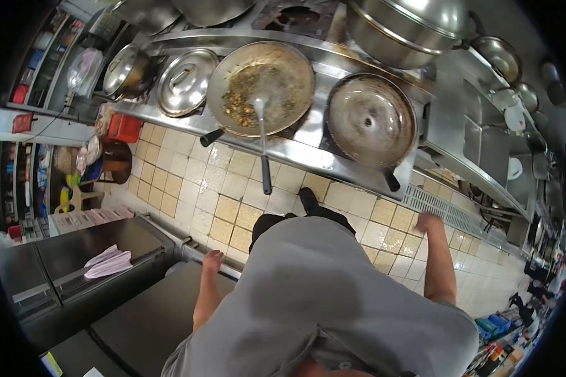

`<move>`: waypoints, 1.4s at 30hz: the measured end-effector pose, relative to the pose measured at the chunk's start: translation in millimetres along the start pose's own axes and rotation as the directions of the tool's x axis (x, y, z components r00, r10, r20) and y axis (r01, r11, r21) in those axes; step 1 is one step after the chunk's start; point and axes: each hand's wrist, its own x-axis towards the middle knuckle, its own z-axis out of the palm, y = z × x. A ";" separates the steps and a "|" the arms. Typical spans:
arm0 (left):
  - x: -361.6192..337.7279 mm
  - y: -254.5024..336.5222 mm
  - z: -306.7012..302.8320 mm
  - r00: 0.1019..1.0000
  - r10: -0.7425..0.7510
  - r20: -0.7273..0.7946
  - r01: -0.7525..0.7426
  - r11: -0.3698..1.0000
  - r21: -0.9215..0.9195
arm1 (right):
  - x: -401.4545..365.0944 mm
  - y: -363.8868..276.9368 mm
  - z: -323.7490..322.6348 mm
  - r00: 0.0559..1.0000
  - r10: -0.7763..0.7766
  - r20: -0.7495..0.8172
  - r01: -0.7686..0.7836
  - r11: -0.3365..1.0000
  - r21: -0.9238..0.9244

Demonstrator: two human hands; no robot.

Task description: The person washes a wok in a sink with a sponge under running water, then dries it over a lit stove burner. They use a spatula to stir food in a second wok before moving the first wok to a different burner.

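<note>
My left hand (212, 261) hangs by my side near the dark counter, its fingers loosely curled with nothing seen in them. My right hand (427, 222) is out to the other side over the tiled floor, blurred by motion, and no held thing shows. Ahead on the stove, a wok (292, 78) contains chopped green and brown food. A long-handled ladle (263, 129) rests in it, its black handle sticking out over the stove edge. To the right sits a second pan (371, 119) with a little liquid. Neither hand touches the pans or the ladle.
A round metal lid (185, 83) and a covered pot (127, 72) stand left of the wok. A large steamer pot (402, 38) is behind. Steel sinks (478, 132) line the right side. A striped cloth (109, 262) lies on the dark counter. The tiled floor (233, 213) looks wet.
</note>
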 end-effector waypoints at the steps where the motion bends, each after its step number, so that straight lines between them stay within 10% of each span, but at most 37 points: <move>1: -0.7 15.4 -9.2 0.996 -0.080 0.047 0.083 0.994 -0.077 | -29.0 -26.6 -27.3 0.943 -0.040 0.331 0.112 0.973 -0.201; 3: 24.8 15.4 -17.6 1.000 -0.027 -0.001 0.026 0.986 -0.163 | -69.7 -84.7 -50.2 0.981 -0.158 0.112 0.105 0.919 0.381; 6: 51.5 71.6 -39.3 0.991 -0.112 -0.071 0.097 0.976 -0.195 | -59.9 -184.0 -85.0 0.935 -0.333 -0.119 0.352 0.846 0.400; 8: 89.2 77.4 -50.1 0.954 0.294 -0.053 -0.268 0.920 0.286 | -54.0 -263.0 -117.2 0.901 -0.287 -0.326 0.434 0.609 0.663; 12: 192.5 114.1 -93.3 0.922 0.384 0.054 -0.363 0.805 0.469 | -40.5 -408.9 -162.9 0.866 -0.116 -0.487 0.493 0.365 0.790; 16: 275.1 180.7 -159.1 0.888 0.455 -0.061 -0.418 0.856 0.304 | -15.0 -459.0 -154.8 0.910 -0.063 -0.409 0.402 0.375 0.836; 18: 284.0 242.2 -193.6 0.823 0.557 -0.109 -0.519 0.816 0.255 | -33.0 -459.8 -158.8 0.780 0.100 -0.617 0.285 0.822 0.493; 22: 319.0 352.2 -237.9 0.744 0.662 -0.092 -0.614 0.731 0.298 | -90.1 -453.2 -195.6 0.812 0.171 -0.559 0.168 0.848 0.502; 28: 352.8 535.6 -259.9 0.261 0.963 -0.073 -0.825 0.262 0.501 | -66.1 -497.6 -235.5 0.789 0.336 -0.514 -0.081 0.887 0.455; 32: 377.7 612.0 -251.6 0.294 0.955 0.047 -0.770 0.208 0.603 | -50.1 -498.0 -253.9 0.759 0.349 -0.549 0.002 0.843 0.538; 35: 373.3 639.8 -245.3 0.578 0.801 0.152 -0.624 0.314 0.716 | -75.3 -497.9 -259.4 0.767 0.376 -0.520 -0.023 0.826 0.563; 42: 364.4 652.5 -250.6 0.712 0.687 0.144 -0.546 0.413 0.729 | -128.1 -490.8 -233.6 0.781 0.394 -0.484 -0.028 0.797 0.603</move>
